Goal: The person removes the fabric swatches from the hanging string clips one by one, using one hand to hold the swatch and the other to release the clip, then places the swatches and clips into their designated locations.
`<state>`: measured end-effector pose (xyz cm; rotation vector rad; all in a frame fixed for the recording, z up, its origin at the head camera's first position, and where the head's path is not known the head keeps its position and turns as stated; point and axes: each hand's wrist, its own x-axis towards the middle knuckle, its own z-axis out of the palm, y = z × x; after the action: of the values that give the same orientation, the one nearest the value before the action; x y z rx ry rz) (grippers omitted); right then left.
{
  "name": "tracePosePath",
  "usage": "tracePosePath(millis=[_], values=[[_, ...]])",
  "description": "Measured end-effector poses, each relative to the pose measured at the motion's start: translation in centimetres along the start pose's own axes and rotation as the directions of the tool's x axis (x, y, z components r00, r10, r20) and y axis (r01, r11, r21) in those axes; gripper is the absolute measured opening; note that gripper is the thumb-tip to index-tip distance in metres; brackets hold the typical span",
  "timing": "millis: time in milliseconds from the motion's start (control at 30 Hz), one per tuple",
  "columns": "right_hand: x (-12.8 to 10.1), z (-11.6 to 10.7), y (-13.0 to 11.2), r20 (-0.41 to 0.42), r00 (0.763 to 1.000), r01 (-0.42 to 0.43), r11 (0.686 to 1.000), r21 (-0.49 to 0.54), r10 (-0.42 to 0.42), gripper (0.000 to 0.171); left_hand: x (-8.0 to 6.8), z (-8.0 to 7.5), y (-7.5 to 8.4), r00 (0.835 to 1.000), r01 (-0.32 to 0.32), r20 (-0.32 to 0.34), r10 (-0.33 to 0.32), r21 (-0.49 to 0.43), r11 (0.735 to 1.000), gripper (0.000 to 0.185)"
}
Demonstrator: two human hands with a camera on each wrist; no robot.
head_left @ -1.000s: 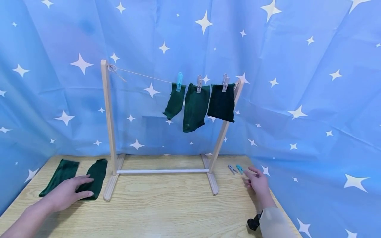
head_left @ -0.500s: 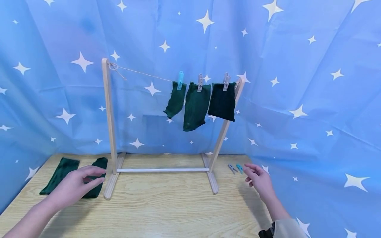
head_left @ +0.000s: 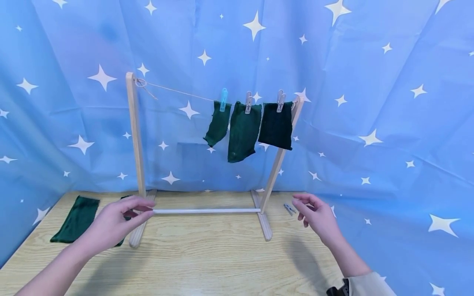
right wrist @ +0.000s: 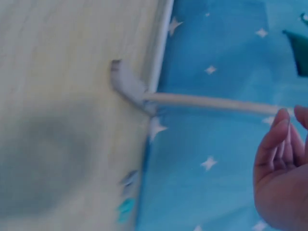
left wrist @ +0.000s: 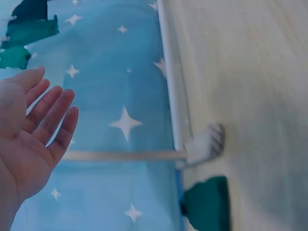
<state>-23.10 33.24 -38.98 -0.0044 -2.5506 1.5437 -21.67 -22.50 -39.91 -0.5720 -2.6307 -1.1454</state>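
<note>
Three dark green socks [head_left: 242, 131] already hang from the string of the wooden drying rack [head_left: 135, 139], each held by its own clothespin and bunched toward the right post. The left stretch of string is bare. Two more green socks [head_left: 75, 218] lie flat on the worktop [head_left: 207, 255] to the left of the rack's foot, one of them partly hidden behind the left hand, so the hanging looks a little over half done, with these two left.

The left hand [head_left: 112, 224] hovers above the worktop just in front of the rack's left foot, fingers straight and relaxed, holding nothing; the left wrist view shows the palm spread. The right hand [head_left: 318, 218] hangs in the air near the rack's right foot with loosely bent fingers and is also empty. Just beside it, spare clothespins [head_left: 289, 209] lie on the worktop; the right wrist view shows a grey one and a teal one [right wrist: 126, 208] side by side.

A blue star-printed backdrop [head_left: 370, 102] closes in the worktop. The rack's low crossbar [head_left: 205, 211] and its feet stand between the hands and the string.
</note>
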Motion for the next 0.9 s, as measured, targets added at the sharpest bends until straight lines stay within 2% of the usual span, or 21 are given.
tracePosePath(millis=[200,333,600,800,900], values=[[1.2,0.8,-5.0,0.052,0.994,0.094,0.995,-0.043,-0.092,0.043,2.0,0.2,2.5,0.998,-0.055,-0.010,0.055,-0.087,0.995,0.022],[2.3,1.3,-8.7,0.081,0.984,0.166,0.983,-0.073,-0.160,0.044,3.8,0.1,4.3,0.998,-0.068,0.000,0.068,-0.131,0.989,0.025],[4.3,2.5,-15.7,0.104,0.950,0.304,0.949,-0.077,-0.296,0.039,8.8,-0.1,7.6,0.998,-0.062,-0.018,0.059,-0.224,0.973,0.035],[5.2,3.7,-19.6,0.115,0.931,0.355,0.931,-0.081,-0.345,0.041,12.8,-0.6,9.3,0.993,-0.094,-0.095,0.074,-0.236,0.967,0.041],[5.6,4.3,-21.1,0.117,0.924,0.374,0.924,-0.079,-0.364,0.041,14.6,-0.9,9.9,0.991,-0.090,-0.118,0.061,-0.263,0.961,0.046]])
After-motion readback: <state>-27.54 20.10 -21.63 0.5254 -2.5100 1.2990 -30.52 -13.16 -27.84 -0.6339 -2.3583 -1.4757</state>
